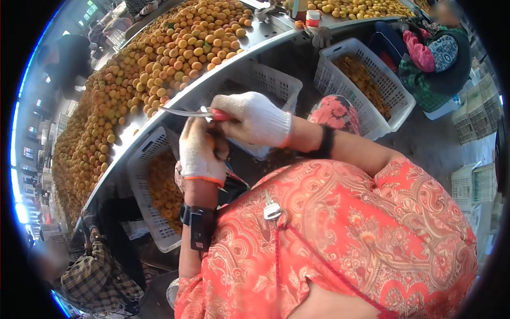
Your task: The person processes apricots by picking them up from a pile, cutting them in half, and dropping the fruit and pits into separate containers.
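Note:
My right hand (254, 118), in a white knit glove, is closed round the red handle (220, 115) of a small knife. The knife's curved metal blade (183, 112) points left, just above the fingertips of my left hand (201, 151). That hand, gloved too, is curled round an apricot, of which only a bit of orange shows between the fingers. Both hands are close together, in front of the edge of a metal table (125, 133) heaped with apricots (186, 48).
Below the table edge stand white crates: one with apricot pieces (159, 183) at left, another (322, 80) holding pieces at right, and one behind my hands (284, 80). Co-workers sit at right (443, 58) and lower left (98, 276). Stacked crates (478, 114) stand far right.

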`<action>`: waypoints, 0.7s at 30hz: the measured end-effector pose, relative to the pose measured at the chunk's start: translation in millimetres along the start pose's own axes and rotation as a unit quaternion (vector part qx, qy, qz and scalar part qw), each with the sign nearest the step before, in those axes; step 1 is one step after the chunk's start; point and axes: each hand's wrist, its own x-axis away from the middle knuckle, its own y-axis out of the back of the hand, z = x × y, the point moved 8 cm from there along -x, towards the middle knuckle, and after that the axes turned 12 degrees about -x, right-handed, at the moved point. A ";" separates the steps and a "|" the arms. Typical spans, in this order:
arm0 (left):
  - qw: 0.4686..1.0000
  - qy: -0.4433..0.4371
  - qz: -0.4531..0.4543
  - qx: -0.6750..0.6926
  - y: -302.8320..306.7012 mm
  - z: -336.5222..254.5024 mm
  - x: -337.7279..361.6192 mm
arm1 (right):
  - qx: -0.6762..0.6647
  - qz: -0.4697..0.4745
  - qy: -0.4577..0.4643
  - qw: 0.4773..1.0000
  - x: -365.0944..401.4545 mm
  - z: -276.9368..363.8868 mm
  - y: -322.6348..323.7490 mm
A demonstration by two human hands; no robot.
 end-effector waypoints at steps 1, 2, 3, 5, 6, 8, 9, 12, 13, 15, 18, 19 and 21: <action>1.000 -0.010 0.010 -0.010 -2.9 -1.1 0.1 | 0.008 0.012 -0.012 1.000 -0.3 0.2 -0.6; 0.999 -0.020 0.021 -0.021 -3.7 -2.4 -1.1 | 0.005 0.011 -0.006 1.000 0.6 1.7 -1.2; 1.000 0.008 0.025 -0.013 -0.8 1.7 -3.8 | -0.109 0.015 -0.067 0.992 2.9 -7.6 -4.3; 0.999 0.025 0.044 -0.001 0.3 4.0 -6.8 | -0.427 0.011 -0.200 0.882 8.3 -27.7 -22.3; 0.998 0.032 0.059 0.007 0.1 3.9 -7.1 | -0.428 0.011 -0.197 0.882 5.2 -23.9 -20.2; 1.000 0.015 -0.005 -0.024 24.2 -3.7 -12.4 | -0.429 -0.016 -0.256 0.866 3.5 -21.4 -7.3; 0.998 0.003 -0.011 -0.065 47.9 -8.9 -18.1 | -0.402 -0.020 -0.281 0.871 3.2 -27.6 0.1; 0.992 0.036 -0.115 -0.019 143.8 -11.1 -31.6 | -0.249 -0.037 -0.268 0.930 7.7 -74.4 23.9; 0.985 0.025 -0.160 -0.065 182.7 -15.6 -32.9 | -0.190 -0.064 -0.262 0.944 13.7 -92.1 34.5; 0.943 -0.040 -0.272 -0.189 266.1 -28.5 -36.9 | -0.108 -0.093 -0.279 0.950 24.2 -112.9 49.7; 0.897 -0.105 -0.340 -0.264 361.8 -48.8 -66.1 | -0.053 -0.128 -0.319 0.937 36.3 -137.6 56.3; 0.915 -0.117 -0.295 -0.249 311.6 -67.9 -64.4 | -0.064 -0.122 -0.319 0.938 42.6 -152.3 48.9; 0.892 -0.192 -0.189 -0.363 229.8 -101.3 -86.7 | -0.076 -0.094 -0.328 0.937 47.6 -156.0 39.0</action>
